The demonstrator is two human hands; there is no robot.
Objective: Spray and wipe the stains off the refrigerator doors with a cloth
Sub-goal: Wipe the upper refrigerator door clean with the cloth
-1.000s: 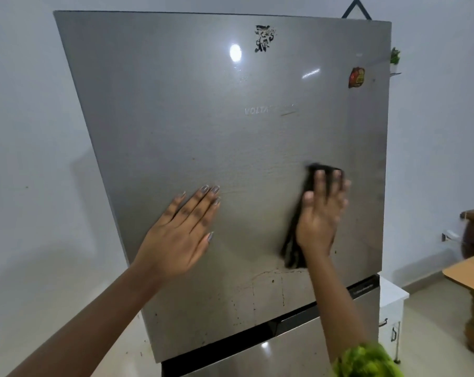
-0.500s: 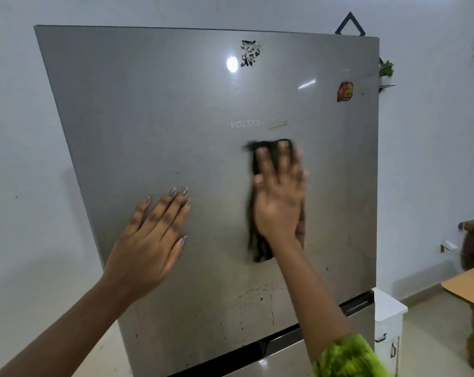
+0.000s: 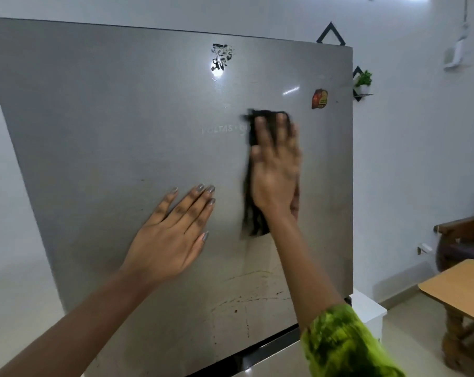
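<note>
Nearest to us, at the lower right, a green patterned fabric sleeve (image 3: 344,346) covers the right forearm. The left arm comes up from the lower left, and the left hand (image 3: 173,235) lies flat on the brushed silver upper refrigerator door (image 3: 108,131), below its middle, fingers (image 3: 200,202) straight, slightly spread and holding nothing.

Just beside it, to the right, we see the right hand (image 3: 276,172), blurred, pressing a dark, crumpled cloth (image 3: 253,219) against the same door. Its fingers (image 3: 282,126) are stretched out flat over the cloth, not curled round it. The cloth shows above the fingertips and hangs down past the wrist on the hand's left side. Its upper end covers the tail of the pale brand lettering (image 3: 222,129) at the door's middle.

Below both hands, near the door's bottom edge, we see dark streaks and specks of stain (image 3: 246,300). Under that edge a dark gap parts this door from the silver lower door (image 3: 271,370).

Higher up, a red and orange sticker (image 3: 319,98) sits near the right edge, and a torn black sticker (image 3: 221,56) near the top edge.

Beyond the fridge's right side stand a low white cabinet (image 3: 369,308) and a light wooden table (image 3: 458,284), with a small green plant (image 3: 363,77) on the white wall.
</note>
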